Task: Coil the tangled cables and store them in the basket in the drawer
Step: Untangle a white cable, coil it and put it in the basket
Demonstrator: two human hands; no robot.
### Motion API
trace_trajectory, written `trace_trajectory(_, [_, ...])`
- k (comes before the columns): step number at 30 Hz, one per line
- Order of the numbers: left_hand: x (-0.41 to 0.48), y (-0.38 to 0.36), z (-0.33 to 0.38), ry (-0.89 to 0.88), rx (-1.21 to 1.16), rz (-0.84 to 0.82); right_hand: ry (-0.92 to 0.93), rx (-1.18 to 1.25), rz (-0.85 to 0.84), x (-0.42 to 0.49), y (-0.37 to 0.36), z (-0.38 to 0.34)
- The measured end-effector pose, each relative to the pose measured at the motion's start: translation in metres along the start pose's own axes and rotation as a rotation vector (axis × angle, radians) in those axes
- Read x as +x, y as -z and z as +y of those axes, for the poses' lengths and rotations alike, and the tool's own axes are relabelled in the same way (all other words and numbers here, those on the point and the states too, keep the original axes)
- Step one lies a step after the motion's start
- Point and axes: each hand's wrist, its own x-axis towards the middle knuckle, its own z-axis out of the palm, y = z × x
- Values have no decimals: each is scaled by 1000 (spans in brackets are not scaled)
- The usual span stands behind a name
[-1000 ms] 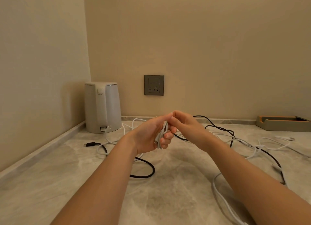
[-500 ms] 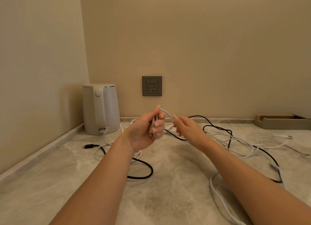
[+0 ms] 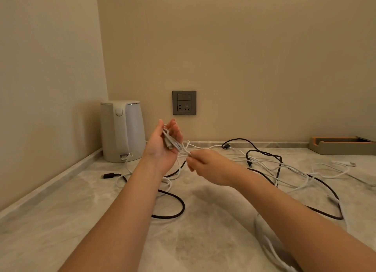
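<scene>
Beige walls are seen meeting in a corner, and a pale marbled surface [image 3: 61,221] is spread out below them. One white kettle [image 3: 122,131] is stood at the back left, one grey wall socket [image 3: 184,102] is set in the wall beside it, and one low tray [image 3: 341,145] is parked at the far right.

Two hands are held up over the surface. The left hand [image 3: 162,147] is turned palm-up with its fingers nearly straight, and a small coil of white cable [image 3: 172,143] is cradled across the palm, not clamped. The right hand [image 3: 205,166] is held just beside it, and a white strand running from that coil is pinched at its fingertips [image 3: 189,160].

From there, white lines are trailed off right into a tangle [image 3: 284,167], crossed by black cable [image 3: 175,212]. Three black plug ends [image 3: 109,175] are counted on the surface: one near the kettle, two behind the right hand. How many separate cables are tangled cannot be told. One more white loop [image 3: 270,249] is laid under the right forearm.
</scene>
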Motion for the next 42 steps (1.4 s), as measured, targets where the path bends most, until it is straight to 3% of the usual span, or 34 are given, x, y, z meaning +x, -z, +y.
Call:
trace_trajectory(4, [0, -2, 1, -71, -10, 40, 33, -336, -24, -5, 5, -15])
trace_trajectory(9, [7, -2, -4, -151, 36, 103, 63, -609, 84, -15, 14, -23])
trace_trajectory(16, [10, -3, -19, -290, 331, 214, 21, -524, 273, -12, 26, -19])
trace_trajectory(22, [11, -4, -25, -224, 596, 256, 160, -627, 414, -12, 30, -14])
trace_trajectory(25, [9, -3, -26, -152, 735, 252, 89, -374, 442, -8, 29, -3])
trace_trajectory(29, [4, -2, -25, -13, 884, 188, 22, 681, 294, -9, 37, 10])
trace_trajectory(31, [3, 0, -22, 9, 996, 164, 36, 895, 202, -10, 35, 14])
trace_trajectory(33, [1, 2, -21, 44, 1081, 135, 38, 928, 191, -9, 31, 15])
trace_trajectory(36, [-3, 2, -22, 168, 1112, 65, 39, 859, 302, -6, 26, 17])
trace_trajectory(42, [-5, 2, -18, 475, 973, -166, 97, 700, 392, -3, 17, 19])
